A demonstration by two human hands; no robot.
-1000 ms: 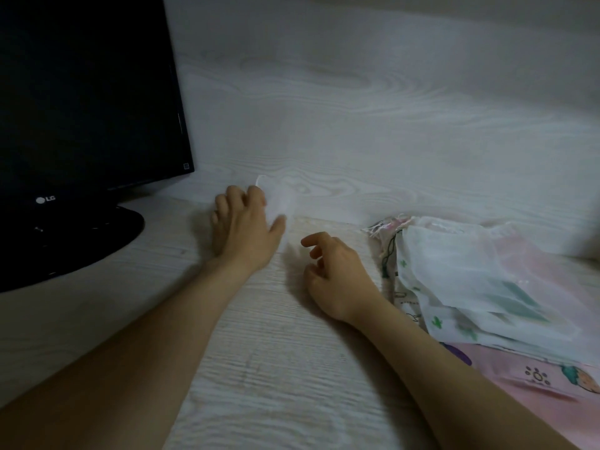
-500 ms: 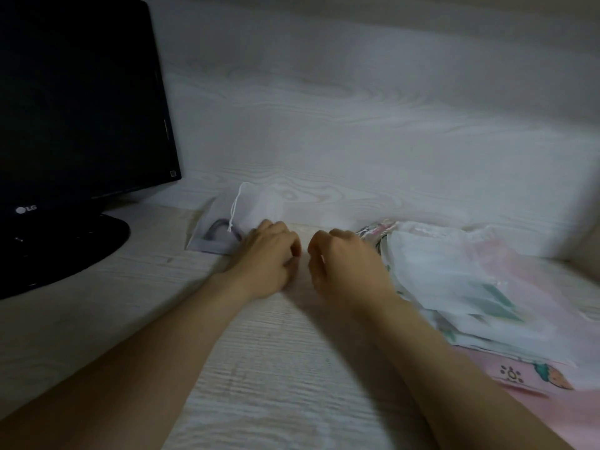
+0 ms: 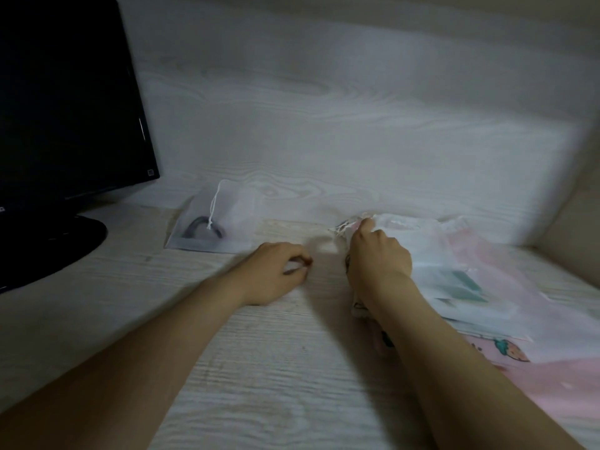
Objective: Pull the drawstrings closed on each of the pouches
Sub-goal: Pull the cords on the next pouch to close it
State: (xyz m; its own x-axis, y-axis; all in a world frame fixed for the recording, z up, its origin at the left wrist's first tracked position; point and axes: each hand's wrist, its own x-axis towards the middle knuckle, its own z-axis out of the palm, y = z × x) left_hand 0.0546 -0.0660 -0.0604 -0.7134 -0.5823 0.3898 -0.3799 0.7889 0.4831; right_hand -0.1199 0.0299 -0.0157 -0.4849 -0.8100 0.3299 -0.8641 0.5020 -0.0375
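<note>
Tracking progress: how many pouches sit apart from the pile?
1: a white pouch beside the monitor. The pile gripped by the right hand may hide more.

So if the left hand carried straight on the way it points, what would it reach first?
Probably the right hand, which grips the top pouch. The left hand points right, across a short stretch of bare desk. Depth is unclear.
</note>
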